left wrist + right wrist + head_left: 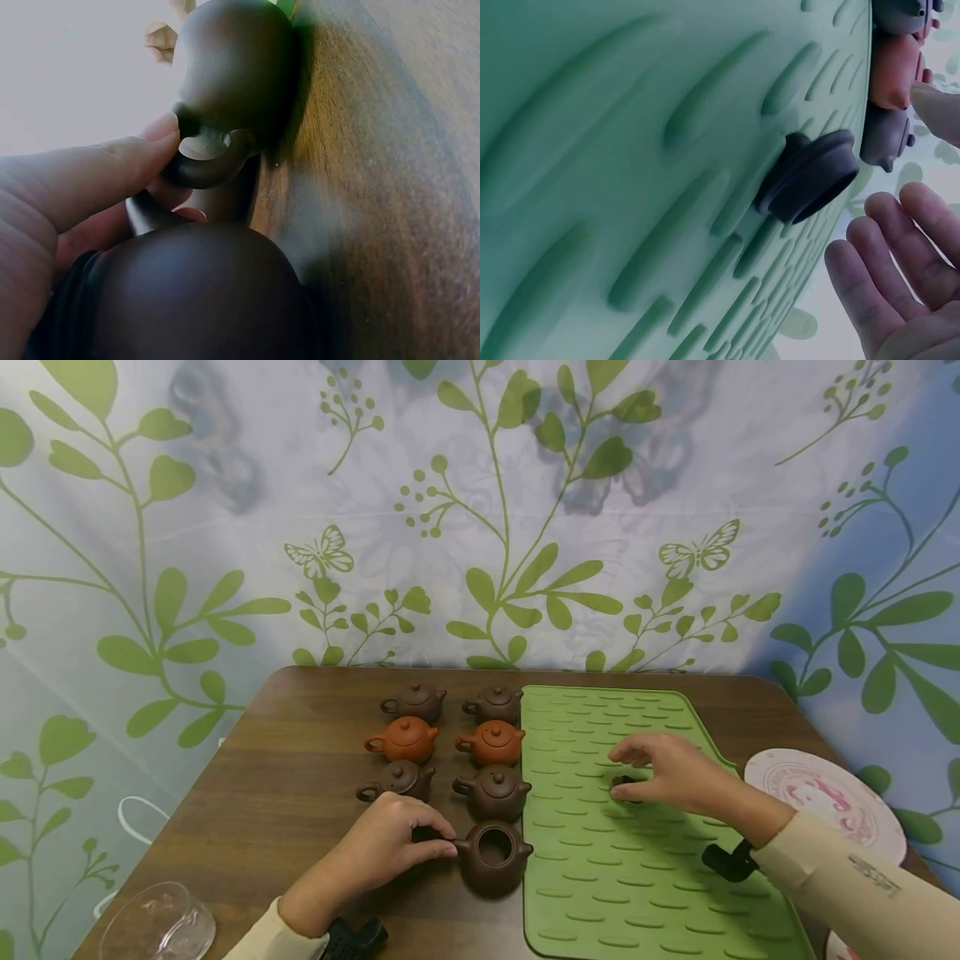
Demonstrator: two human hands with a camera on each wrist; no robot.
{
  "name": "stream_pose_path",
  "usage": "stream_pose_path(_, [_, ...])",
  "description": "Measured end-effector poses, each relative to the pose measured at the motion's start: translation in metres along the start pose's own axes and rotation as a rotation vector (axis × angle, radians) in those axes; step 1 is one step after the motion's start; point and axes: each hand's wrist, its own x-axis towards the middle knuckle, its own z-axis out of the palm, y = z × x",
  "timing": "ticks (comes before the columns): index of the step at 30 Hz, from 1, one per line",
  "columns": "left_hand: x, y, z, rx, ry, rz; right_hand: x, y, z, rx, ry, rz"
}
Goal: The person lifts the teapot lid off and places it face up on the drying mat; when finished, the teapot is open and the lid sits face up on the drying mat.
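Note:
My left hand (386, 837) pinches the loop handle (206, 172) of a dark brown teapot (493, 868) between thumb and fingertips. The teapot stands upright on the table without its lid, its round mouth facing up and its spout toward the mat. Over the green mat (577, 877) hovers my right hand (667, 772), fingers spread and apart from a small dark lid (810, 176). That lid lies tipped over on the mat, its knob down and its hollow underside showing. In the head view the right hand partly hides it.
Behind the lidless pot, lidded teapots stand in two columns: dark brown ones (491, 793) and orange ones (491, 743). A clear glass bowl (159, 922) sits at the front left of the wooden table (262, 793). Right of the mat is a round pink-white board (847, 814).

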Motion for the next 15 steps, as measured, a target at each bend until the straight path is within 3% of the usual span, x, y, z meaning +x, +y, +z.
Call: stream_pose_path(15, [0.003,0.002,-0.003,0.011,-0.046,-0.055,0.019,-0.015,0.014,-0.007,-0.010,-0.069])
